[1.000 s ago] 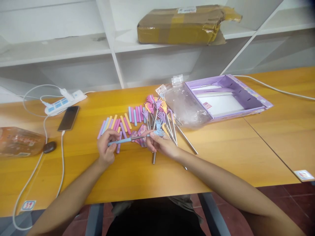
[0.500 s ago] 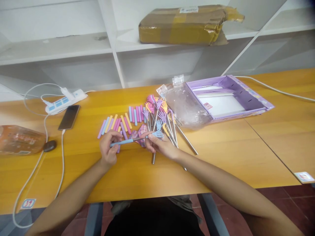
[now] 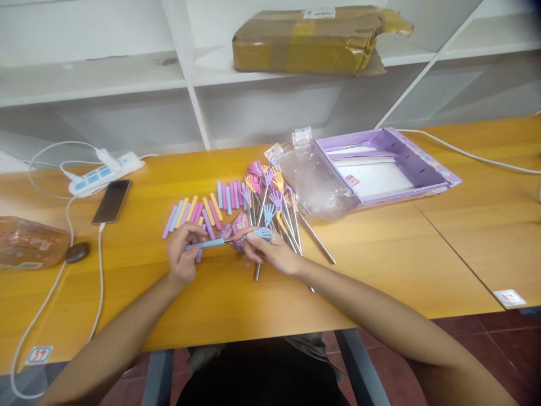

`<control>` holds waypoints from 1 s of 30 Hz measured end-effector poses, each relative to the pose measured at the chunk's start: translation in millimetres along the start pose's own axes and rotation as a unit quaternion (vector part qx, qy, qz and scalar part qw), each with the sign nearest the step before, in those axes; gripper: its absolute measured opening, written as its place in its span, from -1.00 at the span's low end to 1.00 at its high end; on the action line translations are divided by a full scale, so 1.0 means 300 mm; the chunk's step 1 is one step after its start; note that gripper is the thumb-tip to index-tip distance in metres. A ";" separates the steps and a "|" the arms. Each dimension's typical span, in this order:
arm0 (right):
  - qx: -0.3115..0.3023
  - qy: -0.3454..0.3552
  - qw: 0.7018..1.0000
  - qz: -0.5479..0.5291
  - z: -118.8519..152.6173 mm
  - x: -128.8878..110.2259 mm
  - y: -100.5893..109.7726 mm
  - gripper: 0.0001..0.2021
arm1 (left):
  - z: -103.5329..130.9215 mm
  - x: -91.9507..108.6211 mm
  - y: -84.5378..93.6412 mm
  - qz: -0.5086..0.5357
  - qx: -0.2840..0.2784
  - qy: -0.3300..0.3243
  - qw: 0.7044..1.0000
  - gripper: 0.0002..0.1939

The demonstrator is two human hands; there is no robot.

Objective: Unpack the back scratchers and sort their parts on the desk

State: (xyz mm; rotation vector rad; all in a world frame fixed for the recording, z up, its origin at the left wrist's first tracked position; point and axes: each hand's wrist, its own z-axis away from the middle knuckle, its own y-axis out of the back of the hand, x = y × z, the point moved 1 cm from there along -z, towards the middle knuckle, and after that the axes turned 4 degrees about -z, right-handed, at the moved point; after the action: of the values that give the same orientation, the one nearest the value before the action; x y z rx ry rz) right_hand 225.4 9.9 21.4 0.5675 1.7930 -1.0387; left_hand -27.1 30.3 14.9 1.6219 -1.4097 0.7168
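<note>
A blue back scratcher [image 3: 211, 243] with a hand-shaped head, a short metal rod and a blue grip lies across both my hands above the table. My left hand [image 3: 182, 252] is closed round the end of the blue grip. Just below the head, my right hand [image 3: 270, 251] pinches the rod and the base of the head. Behind my right hand lies a pile of metal-rod back scratchers [image 3: 274, 194] with pink, yellow, purple and blue heads. Loose coloured grip tubes [image 3: 192, 211] lie in rows beyond my left hand. Small pink printed cards [image 3: 226, 231] are partly hidden behind my right hand.
Right of the pile are a clear plastic bag [image 3: 315, 180] and an open purple box [image 3: 363, 169]. A phone [image 3: 112, 201], power strip [image 3: 107, 173], white cables and an orange packet [image 3: 31, 242] are on the left. A taped carton [image 3: 304, 48] sits on the shelf.
The whole view has shifted slightly. More of the metal rod's end is covered between my hands, which keep their hold on the back scratcher in nearly the same pose.
</note>
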 end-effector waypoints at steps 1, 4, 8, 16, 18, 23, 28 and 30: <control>-0.001 -0.007 1.000 -0.003 0.000 0.001 0.002 -0.56 | 0.000 0.002 0.000 0.009 -0.004 0.000 1.000 -0.74; 0.001 -0.019 1.000 -0.013 0.002 0.017 0.009 -0.54 | -0.005 0.008 0.006 0.024 -0.014 0.003 1.000 -0.75; 0.035 0.017 0.999 -0.014 0.000 0.032 -0.019 -0.53 | -0.048 0.024 0.037 0.050 -0.044 0.033 0.997 -0.74; 0.126 0.055 0.985 -0.104 -0.028 -0.117 -0.132 -0.62 | -0.168 0.199 0.112 0.250 -0.050 0.185 0.949 -0.73; 0.162 0.070 0.976 -0.127 0.018 -0.150 -0.173 -0.66 | -0.128 0.265 0.120 0.280 -0.075 0.225 0.930 -0.70; 0.228 0.087 0.956 -0.164 0.226 -0.083 -0.298 -0.69 | 0.140 0.345 0.057 0.335 -0.125 0.257 0.898 -0.51; 0.271 0.055 0.941 -0.194 0.406 0.084 -0.373 -0.67 | 0.404 0.325 -0.103 0.354 -0.144 0.279 0.881 -0.56; 0.272 0.051 0.942 -0.188 0.447 0.116 -0.388 -0.65 | 0.449 0.335 -0.153 0.362 -0.109 0.287 0.880 -0.58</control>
State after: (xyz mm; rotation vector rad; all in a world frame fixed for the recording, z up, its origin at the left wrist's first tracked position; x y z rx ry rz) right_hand 190.6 -167.4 12.1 0.6255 1.7357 -1.8282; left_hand 23.4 -135.9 25.8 0.5752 -1.5467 1.2806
